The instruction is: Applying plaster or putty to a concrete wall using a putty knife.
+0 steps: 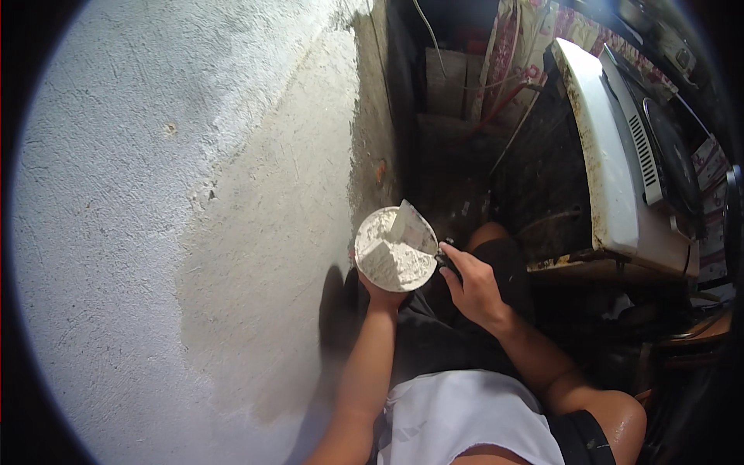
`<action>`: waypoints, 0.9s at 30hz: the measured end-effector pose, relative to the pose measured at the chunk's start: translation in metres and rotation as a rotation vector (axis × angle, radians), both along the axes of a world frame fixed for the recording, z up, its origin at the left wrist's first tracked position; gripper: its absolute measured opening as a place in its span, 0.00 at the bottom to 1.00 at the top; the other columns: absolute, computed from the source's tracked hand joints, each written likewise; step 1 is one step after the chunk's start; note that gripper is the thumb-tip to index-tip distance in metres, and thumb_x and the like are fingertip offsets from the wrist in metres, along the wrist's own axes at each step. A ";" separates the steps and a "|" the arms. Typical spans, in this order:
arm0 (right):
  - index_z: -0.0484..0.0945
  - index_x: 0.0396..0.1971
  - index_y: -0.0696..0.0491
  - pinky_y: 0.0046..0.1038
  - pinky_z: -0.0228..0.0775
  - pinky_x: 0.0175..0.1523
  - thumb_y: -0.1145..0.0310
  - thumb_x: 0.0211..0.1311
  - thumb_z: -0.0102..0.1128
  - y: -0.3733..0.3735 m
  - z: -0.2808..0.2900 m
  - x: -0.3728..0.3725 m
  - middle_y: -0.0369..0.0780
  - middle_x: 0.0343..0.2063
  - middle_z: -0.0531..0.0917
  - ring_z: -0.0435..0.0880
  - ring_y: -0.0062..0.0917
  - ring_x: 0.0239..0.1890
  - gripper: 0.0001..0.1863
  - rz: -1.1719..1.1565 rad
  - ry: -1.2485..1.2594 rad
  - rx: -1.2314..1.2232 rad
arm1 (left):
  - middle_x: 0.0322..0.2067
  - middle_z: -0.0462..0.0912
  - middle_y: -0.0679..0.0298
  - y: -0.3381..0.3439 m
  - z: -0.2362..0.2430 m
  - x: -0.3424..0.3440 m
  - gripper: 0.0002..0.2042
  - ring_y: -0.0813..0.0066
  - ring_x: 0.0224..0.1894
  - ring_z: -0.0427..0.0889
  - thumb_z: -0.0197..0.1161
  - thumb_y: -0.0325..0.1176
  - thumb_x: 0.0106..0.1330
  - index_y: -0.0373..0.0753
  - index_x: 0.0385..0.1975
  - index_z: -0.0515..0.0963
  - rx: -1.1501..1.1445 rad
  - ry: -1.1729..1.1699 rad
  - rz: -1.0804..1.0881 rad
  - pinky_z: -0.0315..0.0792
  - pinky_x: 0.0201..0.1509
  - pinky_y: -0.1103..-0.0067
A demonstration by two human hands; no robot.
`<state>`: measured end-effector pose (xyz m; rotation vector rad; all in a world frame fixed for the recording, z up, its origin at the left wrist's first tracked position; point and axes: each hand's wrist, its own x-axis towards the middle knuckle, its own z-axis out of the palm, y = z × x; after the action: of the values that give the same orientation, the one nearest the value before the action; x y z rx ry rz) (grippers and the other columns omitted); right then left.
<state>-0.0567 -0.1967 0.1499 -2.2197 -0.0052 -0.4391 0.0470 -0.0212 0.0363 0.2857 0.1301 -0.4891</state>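
Largest of all, we see the rough, whitish-blue plastered wall [101, 248] filling our left, with a smoother, beige-grey patch [267, 225] running up toward the wall's right edge. Across the narrow gap, to our right, stands a white metal stove [585, 101] with a rust-stained rim and a dark side, and behind it hangs a pale curtain with reddish flowers [535, 39]. The round, white-rimmed bucket [399, 291] is in front of our body, near the lower part of the wall's right edge; nothing but our grip visibly carries it, and we cannot tell whether it also leans on our leg. Thick, off-white paste [411, 267] lies inside, uneven and ridged. Of our hands, the left hand [381, 293] cups the bucket from its near side and underneath, spread around it, most fingers hidden; the right hand [471, 280] is closed around the dark handle of a flat, broad-bladed scraper [418, 231], whose blade lies over the paste at the bucket's right rim. We judge the step in hand to be working or gathering paste with the blade; the next move calls for a steady bucket and a controlled blade angle.
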 end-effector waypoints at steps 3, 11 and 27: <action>0.76 0.61 0.59 0.39 0.79 0.46 0.78 0.64 0.66 0.005 0.003 0.006 0.52 0.40 0.85 0.86 0.49 0.42 0.24 0.010 -0.013 -0.047 | 0.72 0.67 0.58 0.000 -0.001 -0.001 0.44 0.49 0.72 0.68 0.39 0.76 0.70 0.48 0.76 0.62 -0.034 0.013 -0.032 0.64 0.73 0.51; 0.76 0.61 0.58 0.40 0.79 0.40 0.78 0.63 0.65 0.019 0.008 0.020 0.50 0.38 0.85 0.85 0.48 0.37 0.25 0.003 -0.042 -0.128 | 0.72 0.67 0.54 -0.001 -0.001 0.004 0.47 0.49 0.71 0.69 0.40 0.76 0.69 0.44 0.77 0.59 -0.079 -0.066 -0.042 0.67 0.72 0.52; 0.77 0.62 0.57 0.40 0.77 0.39 0.78 0.63 0.65 0.019 -0.001 0.007 0.50 0.34 0.84 0.84 0.47 0.34 0.25 0.006 -0.020 -0.090 | 0.70 0.69 0.52 -0.006 0.013 -0.001 0.46 0.48 0.70 0.70 0.38 0.76 0.70 0.43 0.75 0.62 -0.005 0.000 -0.098 0.66 0.73 0.52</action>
<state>-0.0495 -0.1775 0.1486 -2.3030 -0.0436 -0.4661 0.0463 -0.0269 0.0496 0.2877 0.1150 -0.5870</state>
